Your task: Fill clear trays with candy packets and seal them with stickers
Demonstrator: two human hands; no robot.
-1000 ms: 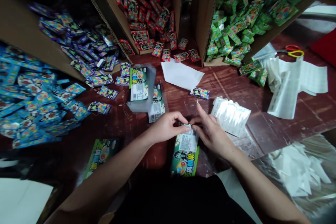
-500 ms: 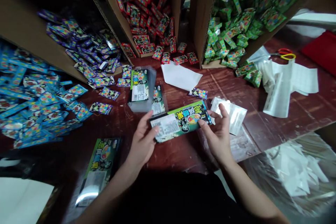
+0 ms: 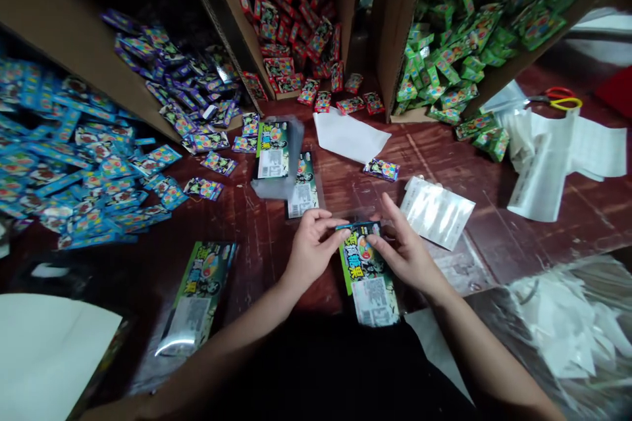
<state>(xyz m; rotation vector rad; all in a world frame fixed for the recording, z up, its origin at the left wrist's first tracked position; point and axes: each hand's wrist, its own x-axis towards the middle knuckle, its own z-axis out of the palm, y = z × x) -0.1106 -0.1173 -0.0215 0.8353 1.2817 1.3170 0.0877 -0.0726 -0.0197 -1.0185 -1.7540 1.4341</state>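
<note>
A flat green and black candy packet (image 3: pixel 363 270) with a white label is turned lengthwise toward my body, its narrow top edge facing away. My left hand (image 3: pixel 316 247) pinches the top left corner between thumb and fingers. On the top right part lies the thumb of my right hand (image 3: pixel 407 253), its fingers behind and partly hidden. Clear film shows along the packet's edges. Just beyond my hands, a stack of clear bags (image 3: pixel 276 164) with green printed cards lies on the table, overlapping another green packet (image 3: pixel 302 194). A sheet of shiny stickers (image 3: pixel 439 210) rests near my right hand.
Cardboard boxes hold small purple boxes (image 3: pixel 182 89), red boxes (image 3: pixel 296 20) and green boxes (image 3: pixel 444 66). Blue boxes (image 3: pixel 93 158) are heaped at left. A packet (image 3: pixel 202 296) lies front left. White paper (image 3: pixel 348 135), scissors (image 3: pixel 557 99) and a bag of scraps (image 3: pixel 567 316) are also around.
The packet has turned from lying crosswise to lengthwise. My left hand has moved from its labelled end to the top edge, closer to my right hand. The view has shifted slightly.
</note>
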